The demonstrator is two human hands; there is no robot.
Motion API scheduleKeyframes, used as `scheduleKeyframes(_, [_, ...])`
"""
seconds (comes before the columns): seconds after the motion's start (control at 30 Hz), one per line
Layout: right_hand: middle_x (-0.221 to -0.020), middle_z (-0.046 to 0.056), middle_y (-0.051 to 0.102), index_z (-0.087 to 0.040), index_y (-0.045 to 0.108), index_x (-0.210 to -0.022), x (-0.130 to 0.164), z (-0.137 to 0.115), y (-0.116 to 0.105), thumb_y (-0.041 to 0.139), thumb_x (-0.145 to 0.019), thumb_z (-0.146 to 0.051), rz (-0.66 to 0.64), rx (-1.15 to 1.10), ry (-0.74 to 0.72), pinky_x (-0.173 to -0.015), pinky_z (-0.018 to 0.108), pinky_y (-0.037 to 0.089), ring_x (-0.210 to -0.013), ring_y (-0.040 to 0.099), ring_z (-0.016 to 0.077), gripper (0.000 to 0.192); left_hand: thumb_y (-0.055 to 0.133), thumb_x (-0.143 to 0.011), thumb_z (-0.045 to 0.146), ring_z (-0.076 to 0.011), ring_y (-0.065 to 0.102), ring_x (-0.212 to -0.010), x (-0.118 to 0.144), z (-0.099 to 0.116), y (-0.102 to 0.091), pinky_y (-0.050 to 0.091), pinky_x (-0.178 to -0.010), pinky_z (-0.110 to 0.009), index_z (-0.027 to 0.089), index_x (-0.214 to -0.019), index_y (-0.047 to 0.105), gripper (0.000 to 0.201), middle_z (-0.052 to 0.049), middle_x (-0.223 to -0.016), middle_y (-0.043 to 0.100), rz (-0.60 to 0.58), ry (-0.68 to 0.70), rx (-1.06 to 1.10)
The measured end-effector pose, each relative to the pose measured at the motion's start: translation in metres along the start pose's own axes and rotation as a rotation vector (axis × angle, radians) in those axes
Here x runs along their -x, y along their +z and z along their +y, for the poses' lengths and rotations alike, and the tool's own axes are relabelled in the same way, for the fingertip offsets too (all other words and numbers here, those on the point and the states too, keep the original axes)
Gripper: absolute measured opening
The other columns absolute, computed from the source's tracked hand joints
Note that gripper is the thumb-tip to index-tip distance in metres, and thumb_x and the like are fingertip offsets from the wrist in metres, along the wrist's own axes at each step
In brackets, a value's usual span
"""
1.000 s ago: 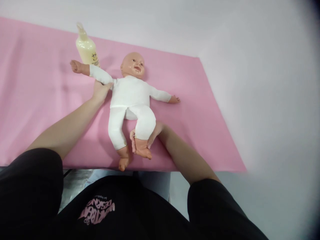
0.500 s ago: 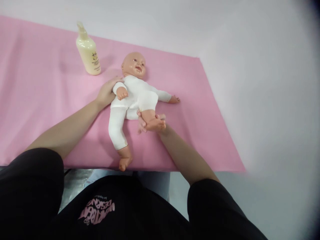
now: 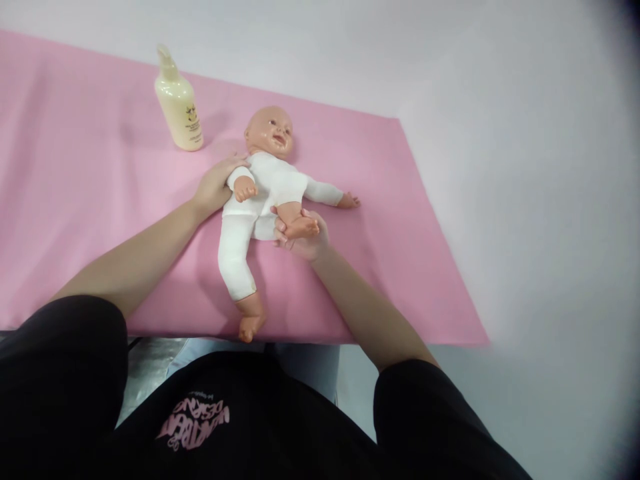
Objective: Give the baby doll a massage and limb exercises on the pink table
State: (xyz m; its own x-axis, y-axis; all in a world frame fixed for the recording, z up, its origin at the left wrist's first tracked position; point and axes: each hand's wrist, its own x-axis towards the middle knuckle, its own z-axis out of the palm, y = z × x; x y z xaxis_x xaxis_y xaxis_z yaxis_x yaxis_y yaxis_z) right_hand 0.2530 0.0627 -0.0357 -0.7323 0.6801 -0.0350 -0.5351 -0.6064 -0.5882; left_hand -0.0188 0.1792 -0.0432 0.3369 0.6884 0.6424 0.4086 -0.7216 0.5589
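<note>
A baby doll [image 3: 275, 180] with a white cloth body lies on its back, its bald head toward the far side. My left hand [image 3: 215, 187] holds it at the shoulder and side, the fingers partly hidden behind the doll's arm. Around the ankle of its raised, bent leg my right hand [image 3: 313, 240] is closed, with the doll's foot [image 3: 303, 228] showing above my palm. The other leg [image 3: 236, 263] stretches toward me, its foot close to the table's near edge.
A pale yellow pump bottle [image 3: 181, 113] stands beyond my left hand, left of the doll's head. Pink sheeting [image 3: 75, 200] covers the table, whose right edge slants past the doll's outstretched arm. A white surface [image 3: 500, 167] lies beyond.
My right hand has moved away from me, up toward the doll's belly, bending the held leg further. My left hand stays at the doll's shoulder.
</note>
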Motion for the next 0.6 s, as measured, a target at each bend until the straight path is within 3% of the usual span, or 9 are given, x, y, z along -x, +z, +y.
scheduleKeyframes(0.17, [-0.084, 0.0, 0.067, -0.02, 0.058, -0.129, 0.001, -0.001, 0.0, 0.041, -0.098, -0.04, -0.015, -0.032, 0.01, -0.079, 0.04, 0.067, -0.067, 0.062, 0.0163, 0.04, 0.075, -0.09, 0.065, -0.0355, 0.07, -0.136, 0.001, 0.004, -0.001, 0.049, -0.127, -0.057, 0.025, -0.121, 0.075, 0.05, -0.01, -0.137, 0.078, 0.012, -0.025, 0.014])
scheduleKeyframes(0.3, [-0.086, 0.0, 0.07, -0.021, 0.056, -0.13, 0.001, -0.001, -0.003, 0.048, -0.096, -0.042, -0.07, -0.023, 0.018, -0.079, 0.041, 0.068, -0.068, 0.066, 0.0168, 0.041, 0.076, -0.09, 0.063, -0.0337, 0.073, -0.127, 0.001, -0.003, 0.001, 0.054, -0.121, -0.058, 0.021, -0.123, 0.072, 0.054, -0.012, -0.132, 0.079, 0.103, -0.132, 0.069])
scheduleKeyframes(0.4, [-0.087, -0.001, 0.071, -0.022, 0.056, -0.129, 0.002, 0.001, -0.005, 0.057, -0.092, -0.045, -0.139, 0.037, 0.015, -0.08, 0.045, 0.069, -0.068, 0.069, 0.0176, 0.044, 0.078, -0.088, 0.066, -0.0321, 0.072, -0.126, -0.002, -0.014, 0.004, 0.053, -0.122, -0.06, 0.019, -0.123, 0.07, 0.059, -0.014, -0.135, 0.078, 0.188, -0.255, 0.179])
scheduleKeyframes(0.5, [-0.09, 0.0, 0.073, -0.021, 0.055, -0.128, 0.004, 0.006, -0.006, 0.07, -0.085, -0.046, -0.234, 0.136, 0.07, -0.084, 0.051, 0.069, -0.075, 0.075, 0.0215, 0.052, 0.089, -0.074, 0.067, -0.0299, 0.072, -0.125, -0.005, -0.024, 0.006, 0.053, -0.123, -0.057, 0.018, -0.121, 0.068, 0.071, -0.013, -0.135, 0.078, 0.3, -0.364, 0.31])
scheduleKeyframes(0.6, [-0.1, 0.006, 0.078, -0.018, 0.058, -0.126, 0.006, 0.01, -0.003, 0.083, -0.074, -0.041, -0.375, 0.23, 0.153, -0.086, 0.046, 0.067, -0.09, 0.081, 0.0265, 0.062, 0.091, -0.066, 0.073, -0.0258, 0.072, -0.12, -0.005, -0.033, 0.008, 0.054, -0.12, -0.054, 0.02, -0.113, 0.063, 0.076, -0.012, -0.131, 0.077, 0.384, -0.444, 0.397])
